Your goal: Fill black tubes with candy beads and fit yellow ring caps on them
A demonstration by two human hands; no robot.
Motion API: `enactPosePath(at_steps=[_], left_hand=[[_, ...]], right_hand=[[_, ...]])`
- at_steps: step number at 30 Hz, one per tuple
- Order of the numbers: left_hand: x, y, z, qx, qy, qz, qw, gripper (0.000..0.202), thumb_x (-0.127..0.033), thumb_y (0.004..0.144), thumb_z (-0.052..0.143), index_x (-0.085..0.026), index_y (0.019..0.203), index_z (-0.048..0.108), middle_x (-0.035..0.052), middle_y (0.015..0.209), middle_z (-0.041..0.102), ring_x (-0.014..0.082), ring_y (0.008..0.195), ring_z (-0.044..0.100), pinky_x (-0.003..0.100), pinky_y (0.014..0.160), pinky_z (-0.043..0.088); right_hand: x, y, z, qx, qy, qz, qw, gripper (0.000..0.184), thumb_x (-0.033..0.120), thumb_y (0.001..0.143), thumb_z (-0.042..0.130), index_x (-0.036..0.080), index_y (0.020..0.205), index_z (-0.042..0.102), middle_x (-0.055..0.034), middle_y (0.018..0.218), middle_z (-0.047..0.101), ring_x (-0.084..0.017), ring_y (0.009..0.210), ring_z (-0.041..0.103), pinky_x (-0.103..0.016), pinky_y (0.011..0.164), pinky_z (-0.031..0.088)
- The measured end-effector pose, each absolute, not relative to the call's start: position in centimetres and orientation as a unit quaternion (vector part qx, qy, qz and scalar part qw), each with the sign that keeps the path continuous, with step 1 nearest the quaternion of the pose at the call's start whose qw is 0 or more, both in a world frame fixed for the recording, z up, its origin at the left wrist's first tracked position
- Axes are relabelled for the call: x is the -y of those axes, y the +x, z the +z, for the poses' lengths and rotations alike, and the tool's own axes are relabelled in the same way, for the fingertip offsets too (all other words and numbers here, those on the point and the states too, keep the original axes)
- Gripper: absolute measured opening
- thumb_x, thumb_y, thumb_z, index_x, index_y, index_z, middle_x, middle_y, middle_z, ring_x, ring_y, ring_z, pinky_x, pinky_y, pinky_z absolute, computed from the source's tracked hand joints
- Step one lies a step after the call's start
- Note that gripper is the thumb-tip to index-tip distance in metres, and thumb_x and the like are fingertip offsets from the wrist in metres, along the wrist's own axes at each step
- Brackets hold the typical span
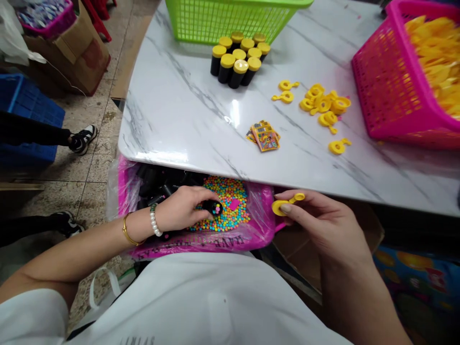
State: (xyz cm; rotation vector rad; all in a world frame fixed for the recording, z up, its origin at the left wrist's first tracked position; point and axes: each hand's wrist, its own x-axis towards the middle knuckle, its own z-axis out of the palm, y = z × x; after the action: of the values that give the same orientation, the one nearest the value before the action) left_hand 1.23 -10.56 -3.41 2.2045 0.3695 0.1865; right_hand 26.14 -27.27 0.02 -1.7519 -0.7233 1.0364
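Note:
My left hand (187,207) is closed around a small black tube (214,209), its mouth facing right with a few candy beads in it. The hand is down in a pink basket (264,225), at the colourful candy beads (233,191). More black tubes (156,184) lie at the basket's left end, partly under the table edge. Just right of the basket, my right hand (319,218) pinches a yellow plastic cap (280,208) with a looped stem between thumb and fingers. On the table are loose yellow caps (321,103) and a few small printed packets (265,136).
Several black tubes with yellow lids (239,67) stand together before a green basket (230,21). A pink basket of yellow parts (391,86) is on the table's right. Cartons (77,52), a blue crate (32,110) and another person's shoe (83,139) are on the left floor.

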Motion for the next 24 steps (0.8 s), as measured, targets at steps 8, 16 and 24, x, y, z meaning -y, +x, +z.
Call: enactPosePath(at_steps=[8,16,24], left_hand=[[10.4,1.2,-2.8,-0.143,0.843,0.127,0.503,0.031,-0.013,0.082,0.069,-0.018,0.112,0.067,0.0015,0.095,0.075,0.0129,0.081,0.068,0.023,0.077,0.052],[10.9,1.1,-3.1,-0.161,0.917,0.07,0.359,0.026,-0.024,0.086,0.068,-0.013,0.11,0.067,0.0064,0.087,0.07,0.0172,0.074,0.065,0.028,0.07,0.053],[11.0,1.1,-3.9,-0.113,0.966,-0.031,0.233,0.018,-0.018,0.087,0.067,-0.015,0.105,0.069,0.0087,0.095,0.067,0.0213,0.089,0.062,0.033,0.081,0.052]], right_hand=[[26.3,25.7,0.3,0.278,-0.708,0.432,0.485,0.032,0.042,0.069,0.088,0.021,0.09,0.077,-0.0026,0.074,0.07,-0.012,0.056,0.062,-0.02,0.049,0.055],[26.2,25.9,0.5,0.279,-0.706,0.444,0.476,0.03,0.04,0.073,0.085,0.02,0.093,0.075,-0.003,0.075,0.07,-0.013,0.056,0.065,-0.02,0.05,0.057],[26.4,25.7,0.1,0.273,-0.709,0.44,0.479,0.029,0.039,0.073,0.085,0.019,0.092,0.075,-0.0047,0.081,0.073,-0.014,0.056,0.066,-0.023,0.052,0.059]])
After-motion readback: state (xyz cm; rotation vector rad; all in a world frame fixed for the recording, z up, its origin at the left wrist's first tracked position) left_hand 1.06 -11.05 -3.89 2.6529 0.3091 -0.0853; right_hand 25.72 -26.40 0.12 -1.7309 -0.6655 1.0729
